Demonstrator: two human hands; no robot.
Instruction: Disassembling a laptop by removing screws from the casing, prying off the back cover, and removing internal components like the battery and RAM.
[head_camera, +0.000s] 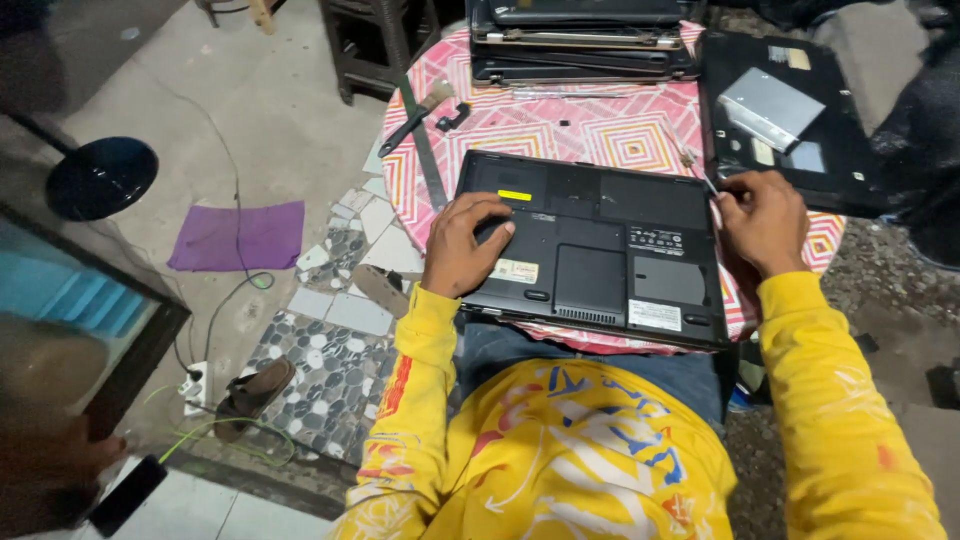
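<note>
My left hand (462, 245) presses flat on the upturned black plastic laptop (595, 245); my right hand (765, 220) pinches a thin metal screwdriver (697, 168). I should keep it upright, base steady.

Laptop (600, 250) lies upturned on the tabletop (560, 130) before me; stacked laptops (580, 40) behind it, another opened case (780, 120) right.

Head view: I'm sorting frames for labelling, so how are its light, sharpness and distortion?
Head view: lit brightest on the patterned table and black laptop, dark at the corners; left hand and right hand are sharp; wide-angle bending shows at the edges; mild glare on the silver drive.
</note>
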